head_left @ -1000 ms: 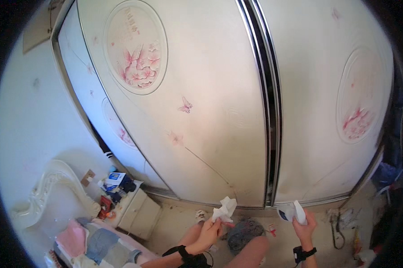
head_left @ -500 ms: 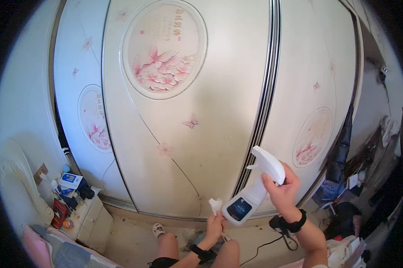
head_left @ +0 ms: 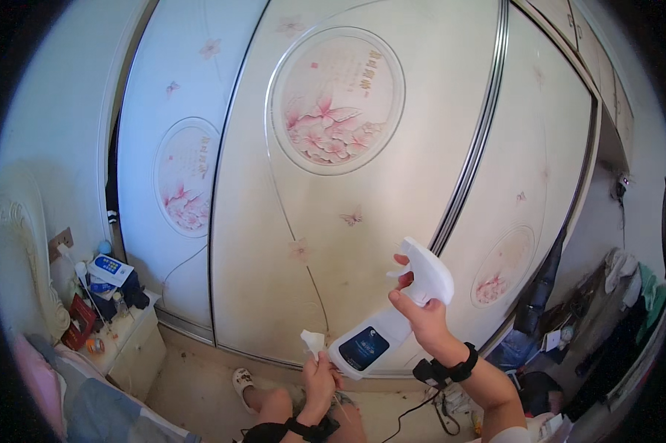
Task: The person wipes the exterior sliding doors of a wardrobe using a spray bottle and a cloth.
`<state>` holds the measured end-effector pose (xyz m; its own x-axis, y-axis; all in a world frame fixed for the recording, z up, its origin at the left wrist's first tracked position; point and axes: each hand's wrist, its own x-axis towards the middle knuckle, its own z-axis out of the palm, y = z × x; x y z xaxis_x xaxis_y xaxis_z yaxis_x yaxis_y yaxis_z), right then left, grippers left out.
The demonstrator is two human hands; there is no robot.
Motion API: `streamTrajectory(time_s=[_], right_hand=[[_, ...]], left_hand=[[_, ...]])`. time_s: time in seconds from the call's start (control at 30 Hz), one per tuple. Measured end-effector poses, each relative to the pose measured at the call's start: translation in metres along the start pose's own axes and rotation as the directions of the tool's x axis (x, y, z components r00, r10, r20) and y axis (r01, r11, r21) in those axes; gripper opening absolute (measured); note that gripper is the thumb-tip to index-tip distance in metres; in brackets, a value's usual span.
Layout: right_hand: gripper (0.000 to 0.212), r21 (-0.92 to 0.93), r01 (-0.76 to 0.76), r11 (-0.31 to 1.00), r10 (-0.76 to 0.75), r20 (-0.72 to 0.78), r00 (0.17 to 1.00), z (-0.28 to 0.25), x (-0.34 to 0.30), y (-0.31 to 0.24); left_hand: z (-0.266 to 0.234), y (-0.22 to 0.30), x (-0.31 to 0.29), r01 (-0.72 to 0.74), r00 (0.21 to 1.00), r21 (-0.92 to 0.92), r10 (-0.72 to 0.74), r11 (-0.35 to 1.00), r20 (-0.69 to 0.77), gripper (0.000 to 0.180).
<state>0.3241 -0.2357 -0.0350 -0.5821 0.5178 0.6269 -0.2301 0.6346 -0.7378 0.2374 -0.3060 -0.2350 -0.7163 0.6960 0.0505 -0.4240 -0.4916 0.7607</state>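
Note:
My right hand (head_left: 427, 325) is closed round the neck of a white spray bottle (head_left: 392, 325) with a dark blue label. The bottle is tilted, its nozzle end up and toward the wardrobe, and fingertips show at the trigger. My left hand (head_left: 319, 380) is closed on a small white object (head_left: 313, 341), like a crumpled tissue, which sticks up beside the bottle's base. A thin pale stick or strip shows below that hand; whether it is part of the white object I cannot tell. Ahead stands a cream sliding wardrobe door (head_left: 392, 192) with pink flowers and an oval panel.
At the left, a white bedside cabinet (head_left: 137, 354) carries boxes and small clutter beside a pale headboard (head_left: 33, 251). Bedding (head_left: 104, 402) lies at lower left. A black cable (head_left: 407, 413) runs across the floor near my right arm. Clothes (head_left: 606, 317) hang at the right.
The view has turned, so the wardrobe sits farther right in the picture. Fingers of my right hand now show at the spray trigger. Both hands still hold their things.

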Motion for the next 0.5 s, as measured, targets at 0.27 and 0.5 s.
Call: streamTrajectory(time_s=[0.27,0.5], right_hand=[[0.061,0.156,0.061,0.986,-0.099,0.246,0.964,0.029,0.04,-0.034],[0.055,0.121,0.1,0.988,-0.111,0.09,0.99,0.04,0.107,-0.064]], left_hand=[[-0.018,0.02,-0.001,0.042,0.997,-0.104,-0.035,0.994,0.067,0.032],[-0.04,0.073,-0.002,-0.305,0.949,-0.127,0.291,0.944,-0.118,0.063]])
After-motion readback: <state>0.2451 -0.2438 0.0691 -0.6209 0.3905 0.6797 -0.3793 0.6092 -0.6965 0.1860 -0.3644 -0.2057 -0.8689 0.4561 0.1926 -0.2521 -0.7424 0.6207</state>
